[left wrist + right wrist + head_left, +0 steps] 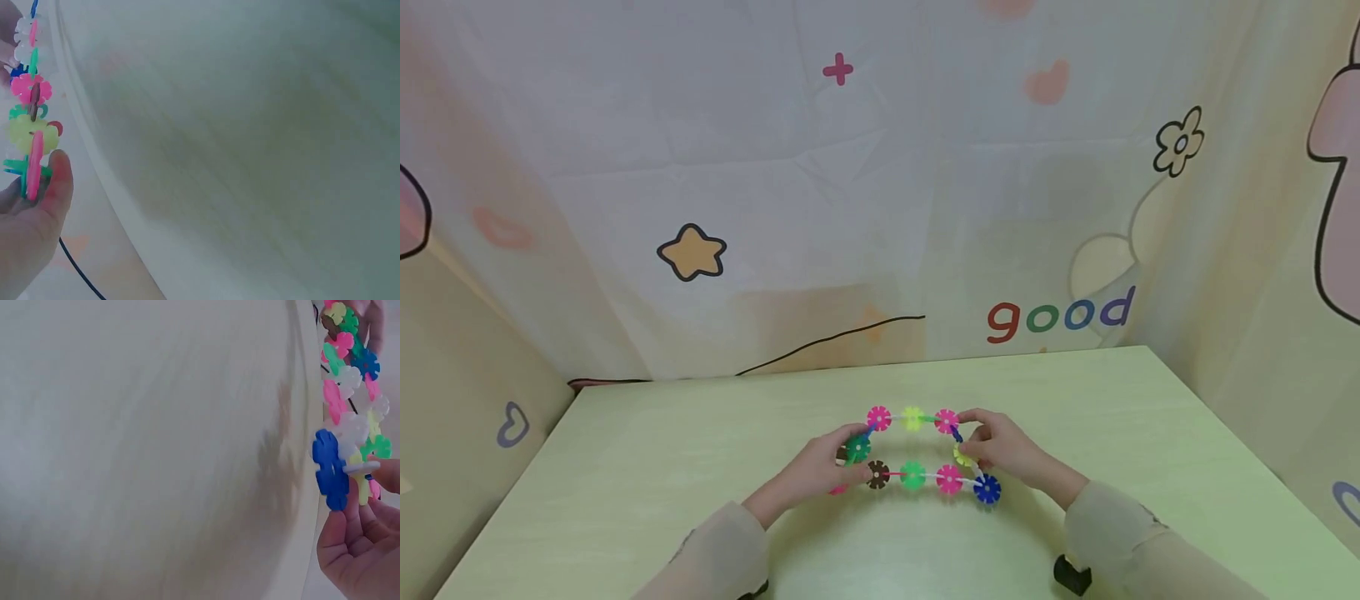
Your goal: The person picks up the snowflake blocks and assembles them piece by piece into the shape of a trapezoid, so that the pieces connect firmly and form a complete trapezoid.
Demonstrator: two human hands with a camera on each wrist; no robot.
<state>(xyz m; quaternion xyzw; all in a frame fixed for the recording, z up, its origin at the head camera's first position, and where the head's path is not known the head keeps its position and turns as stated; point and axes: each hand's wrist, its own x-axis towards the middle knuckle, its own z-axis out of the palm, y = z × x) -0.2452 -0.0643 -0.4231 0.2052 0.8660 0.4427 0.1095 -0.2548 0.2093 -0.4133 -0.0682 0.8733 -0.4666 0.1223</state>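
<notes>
Colourful plastic snowflake discs, slotted together edge to edge, form a closed loop (pixel 913 476) held up over the table. At its left end, my left hand (pixel 812 469) grips the loop near a green disc (pixel 858 448) and a brown disc (pixel 877 475). My right hand (pixel 1009 452) pinches the right end around a yellow disc (pixel 962 455). Just below those fingers a dark blue disc (pixel 331 470) sticks out at the corner. In the left wrist view, a pink disc (pixel 36 165) stands edge-on beside the left thumb. Fingers hide some of the end pieces.
The pale wooden table (pixel 662 500) stretches out on both sides of the hands. Behind it hangs a printed cloth (pixel 880 208), with more cloth at the sides. A small black object (pixel 1072 575) is by the right sleeve.
</notes>
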